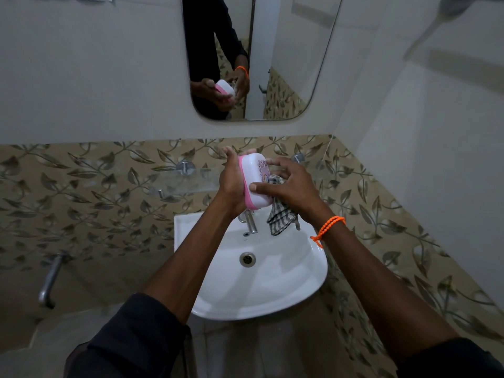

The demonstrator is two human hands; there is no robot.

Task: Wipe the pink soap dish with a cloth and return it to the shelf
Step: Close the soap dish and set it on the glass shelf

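The pink soap dish [255, 177], white-lidded with a pink base and a printed picture on top, is held tilted on edge above the sink. My left hand [231, 178] grips it from the left, fingers curled round its far end. My right hand [289, 184] holds a checked grey-and-white cloth [281, 214] against the dish's right side, thumb pressing on the lid's near end. The cloth hangs down below my palm. A glass shelf [188, 178] on the wall lies behind and to the left of my hands.
A white washbasin [272, 282] with a chrome tap [251, 222] sits directly below. A mirror [286, 64] hangs on the wall above. A metal pipe [50, 279] sticks out at the lower left. Leaf-patterned tiles cover the walls, with a corner close on the right.
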